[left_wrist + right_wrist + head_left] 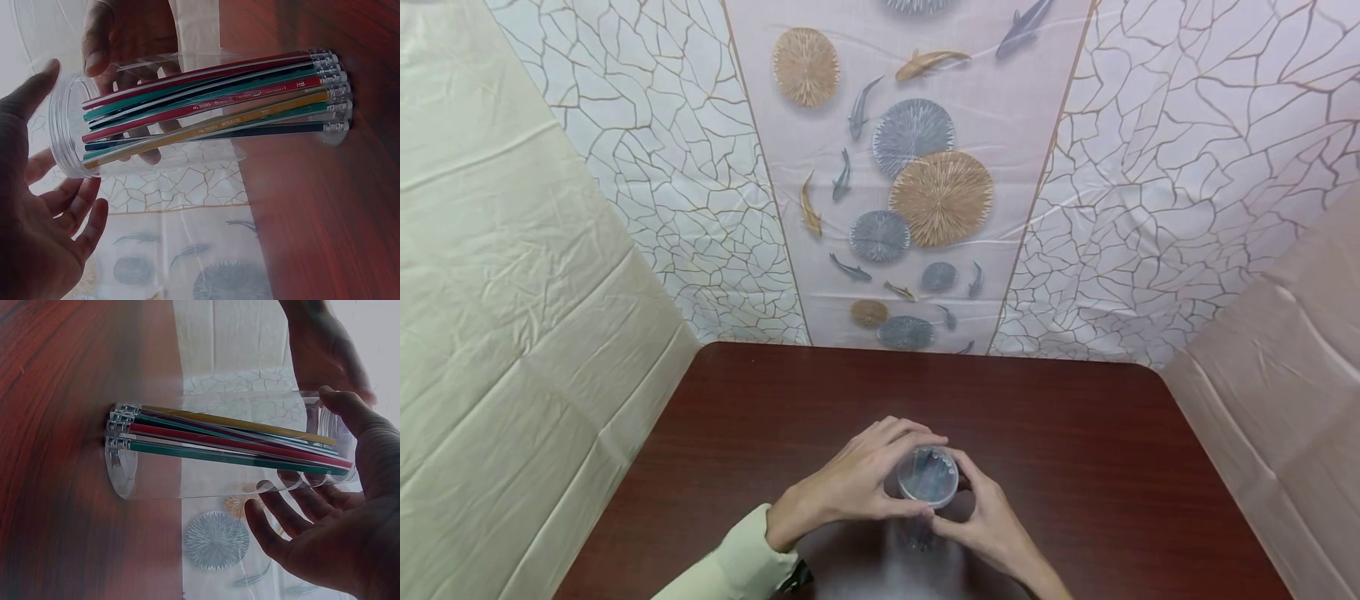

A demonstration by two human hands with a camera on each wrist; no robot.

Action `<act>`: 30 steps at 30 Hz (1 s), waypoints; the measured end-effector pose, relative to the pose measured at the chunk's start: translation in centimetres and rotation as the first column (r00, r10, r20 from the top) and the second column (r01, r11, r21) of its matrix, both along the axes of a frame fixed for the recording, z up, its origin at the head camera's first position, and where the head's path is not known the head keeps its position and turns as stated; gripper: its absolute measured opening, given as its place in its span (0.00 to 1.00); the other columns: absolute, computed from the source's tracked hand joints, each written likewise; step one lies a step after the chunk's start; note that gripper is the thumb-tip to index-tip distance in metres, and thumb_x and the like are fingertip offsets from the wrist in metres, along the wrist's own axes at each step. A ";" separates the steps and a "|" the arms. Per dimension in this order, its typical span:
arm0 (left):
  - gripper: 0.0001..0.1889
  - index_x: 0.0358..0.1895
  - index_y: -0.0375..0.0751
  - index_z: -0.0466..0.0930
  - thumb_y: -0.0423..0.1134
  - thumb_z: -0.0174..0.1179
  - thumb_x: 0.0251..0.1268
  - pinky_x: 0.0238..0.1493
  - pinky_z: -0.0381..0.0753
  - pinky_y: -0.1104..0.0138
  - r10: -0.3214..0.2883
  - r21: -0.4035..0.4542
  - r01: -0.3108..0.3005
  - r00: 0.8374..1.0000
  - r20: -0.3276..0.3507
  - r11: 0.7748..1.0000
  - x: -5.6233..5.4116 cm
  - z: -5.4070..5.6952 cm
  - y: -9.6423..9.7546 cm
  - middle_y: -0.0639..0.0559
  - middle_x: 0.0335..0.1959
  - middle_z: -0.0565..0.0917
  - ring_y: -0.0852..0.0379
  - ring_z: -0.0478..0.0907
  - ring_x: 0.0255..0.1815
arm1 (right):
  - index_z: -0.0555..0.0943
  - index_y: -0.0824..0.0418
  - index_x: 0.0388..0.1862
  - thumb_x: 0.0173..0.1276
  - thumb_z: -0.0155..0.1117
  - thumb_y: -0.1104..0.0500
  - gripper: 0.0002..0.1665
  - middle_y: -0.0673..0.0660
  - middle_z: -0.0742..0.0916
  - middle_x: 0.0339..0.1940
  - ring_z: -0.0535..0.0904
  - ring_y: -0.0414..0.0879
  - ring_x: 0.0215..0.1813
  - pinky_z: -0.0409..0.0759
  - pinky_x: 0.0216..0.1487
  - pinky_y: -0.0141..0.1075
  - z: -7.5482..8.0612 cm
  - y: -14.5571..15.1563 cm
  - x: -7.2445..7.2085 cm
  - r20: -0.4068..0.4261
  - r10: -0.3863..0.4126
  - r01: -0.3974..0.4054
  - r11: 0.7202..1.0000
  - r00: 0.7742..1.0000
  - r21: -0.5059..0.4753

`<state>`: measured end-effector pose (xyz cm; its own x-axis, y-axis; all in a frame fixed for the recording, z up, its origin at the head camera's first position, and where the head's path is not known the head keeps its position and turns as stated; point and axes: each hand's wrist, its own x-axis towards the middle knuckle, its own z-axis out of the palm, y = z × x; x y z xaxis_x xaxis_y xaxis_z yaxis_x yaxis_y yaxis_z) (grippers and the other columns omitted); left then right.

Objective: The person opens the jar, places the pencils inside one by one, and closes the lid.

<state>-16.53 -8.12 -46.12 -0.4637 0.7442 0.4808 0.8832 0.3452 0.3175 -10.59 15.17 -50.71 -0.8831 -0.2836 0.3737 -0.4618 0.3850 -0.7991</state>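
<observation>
A tall clear plastic jar (200, 164) stands upright on the table, holding several pencils (237, 444) in red, green, yellow and dark colours, eraser ends down. Its round clear lid (928, 477) is at the top. My left hand (865, 475) curves round the lid from the left, thumb on the near side and fingers on the far side. From the right, my right hand (992, 521) grips the jar just below the lid, its thumb (344, 403) near the rim and its fingers round the other side.
The dark red-brown wooden table (775, 400) spreads around the jar. A patterned cloth (917, 275) with fish and round motifs hangs behind its far edge, with pale cloth walls (512, 333) at the sides. A pale green sleeve (741, 554) covers my left forearm.
</observation>
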 end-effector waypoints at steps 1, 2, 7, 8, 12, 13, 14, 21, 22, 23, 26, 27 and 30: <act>0.43 0.77 0.54 0.71 0.62 0.76 0.60 0.62 0.78 0.60 -0.004 0.001 0.004 1.000 -0.001 1.000 0.0 0.0 0.0 0.57 0.69 0.77 0.58 0.74 0.65 | 0.76 0.52 0.72 0.57 0.85 0.56 0.44 0.46 0.88 0.55 0.84 0.42 0.52 0.83 0.51 0.42 0.0 0.0 0.0 -0.002 -0.001 0.001 1.000 1.000 0.002; 0.42 0.76 0.53 0.71 0.61 0.76 0.61 0.62 0.78 0.62 -0.011 0.003 0.011 1.000 -0.001 1.000 0.0 0.0 0.0 0.57 0.68 0.77 0.58 0.75 0.64 | 0.76 0.51 0.72 0.57 0.85 0.56 0.44 0.46 0.88 0.55 0.84 0.42 0.52 0.83 0.51 0.42 0.0 0.0 0.0 -0.002 -0.003 0.003 1.000 1.000 0.002; 0.39 0.75 0.49 0.72 0.55 0.75 0.63 0.64 0.75 0.65 -0.068 0.010 0.068 0.998 0.003 0.998 -0.3 0.1 -0.2 0.58 0.69 0.78 0.59 0.75 0.65 | 0.76 0.50 0.71 0.56 0.86 0.56 0.44 0.47 0.88 0.57 0.85 0.42 0.52 0.84 0.51 0.42 -0.1 0.0 -0.2 -0.003 -0.005 0.005 1.000 1.000 0.001; 0.39 0.75 0.48 0.72 0.54 0.75 0.63 0.66 0.75 0.65 -0.079 0.011 0.079 0.997 0.005 0.997 -0.4 0.1 -0.2 0.58 0.69 0.78 0.59 0.75 0.65 | 0.76 0.50 0.71 0.56 0.86 0.56 0.44 0.47 0.88 0.57 0.85 0.42 0.53 0.84 0.51 0.42 -0.1 0.0 -0.2 -0.007 -0.004 0.004 1.000 1.000 0.001; 0.38 0.75 0.48 0.72 0.52 0.75 0.63 0.68 0.73 0.65 -0.100 0.009 0.100 0.995 0.010 0.995 -0.6 0.0 -0.3 0.59 0.70 0.78 0.59 0.74 0.67 | 0.76 0.50 0.71 0.57 0.87 0.55 0.45 0.46 0.88 0.57 0.85 0.41 0.53 0.85 0.50 0.42 -0.2 0.0 -0.3 -0.014 -0.004 0.004 1.000 1.000 0.003; 0.38 0.75 0.48 0.71 0.51 0.75 0.63 0.68 0.73 0.65 -0.101 0.009 0.101 0.995 0.011 0.995 -0.6 -0.1 -0.3 0.59 0.70 0.78 0.59 0.74 0.68 | 0.76 0.50 0.71 0.57 0.87 0.55 0.44 0.46 0.88 0.57 0.85 0.41 0.53 0.85 0.50 0.42 -0.2 0.0 -0.3 -0.016 -0.005 0.005 1.000 1.000 0.002; 0.38 0.75 0.48 0.71 0.51 0.75 0.64 0.68 0.73 0.64 -0.100 0.008 0.100 0.995 0.010 0.995 -0.6 -0.2 -0.3 0.59 0.70 0.78 0.59 0.74 0.68 | 0.76 0.50 0.71 0.57 0.87 0.55 0.44 0.47 0.88 0.57 0.85 0.41 0.52 0.84 0.50 0.42 -0.2 0.0 -0.3 -0.021 -0.003 0.003 1.000 1.000 0.002; 0.37 0.75 0.48 0.71 0.52 0.74 0.65 0.69 0.73 0.62 -0.086 0.013 0.086 0.996 -0.011 0.996 -0.7 -0.3 -0.4 0.58 0.71 0.77 0.58 0.74 0.69 | 0.74 0.50 0.75 0.60 0.86 0.55 0.46 0.50 0.87 0.60 0.85 0.44 0.56 0.84 0.53 0.43 -0.2 0.0 -0.4 -0.040 0.012 -0.013 1.000 0.999 -0.009; 0.37 0.75 0.48 0.72 0.52 0.74 0.65 0.69 0.73 0.61 -0.080 0.013 0.080 0.997 -0.012 0.997 -0.8 -0.3 -0.4 0.58 0.71 0.77 0.58 0.74 0.69 | 0.72 0.50 0.76 0.60 0.86 0.54 0.47 0.50 0.87 0.61 0.85 0.44 0.56 0.84 0.54 0.44 -0.2 0.0 -0.4 -0.035 0.015 -0.016 1.000 0.999 -0.010; 0.37 0.75 0.48 0.72 0.53 0.75 0.65 0.69 0.73 0.61 -0.073 0.013 0.073 0.997 -0.009 0.997 -0.8 -0.2 -0.5 0.59 0.71 0.77 0.58 0.74 0.69 | 0.71 0.50 0.77 0.59 0.86 0.53 0.49 0.51 0.86 0.63 0.84 0.45 0.57 0.84 0.54 0.44 -0.3 0.0 -0.4 -0.031 0.018 -0.019 1.000 0.999 -0.009; 0.36 0.74 0.50 0.73 0.53 0.75 0.64 0.68 0.73 0.61 -0.049 0.006 0.049 0.999 0.009 0.999 -0.9 -0.1 -0.6 0.59 0.71 0.77 0.59 0.73 0.68 | 0.68 0.50 0.80 0.58 0.87 0.52 0.54 0.53 0.85 0.65 0.84 0.47 0.58 0.84 0.56 0.47 -0.3 0.1 -0.5 -0.021 0.027 -0.027 1.000 0.999 -0.004; 0.36 0.74 0.50 0.73 0.53 0.75 0.64 0.68 0.73 0.61 -0.041 0.002 0.041 0.999 0.023 0.999 -0.9 0.0 -0.7 0.60 0.71 0.77 0.59 0.73 0.68 | 0.67 0.50 0.81 0.57 0.87 0.53 0.56 0.53 0.85 0.65 0.84 0.47 0.59 0.84 0.56 0.48 -0.4 0.1 -0.5 -0.021 0.028 -0.028 1.000 0.999 -0.003; 0.36 0.74 0.51 0.74 0.53 0.75 0.64 0.67 0.73 0.60 -0.026 -0.009 0.027 0.999 0.043 1.000 -1.0 -0.1 -0.8 0.59 0.71 0.77 0.59 0.73 0.68 | 0.67 0.51 0.81 0.55 0.88 0.56 0.58 0.53 0.85 0.66 0.83 0.47 0.60 0.84 0.56 0.48 -0.3 0.4 -0.7 -0.045 0.027 -0.027 1.000 0.999 -0.002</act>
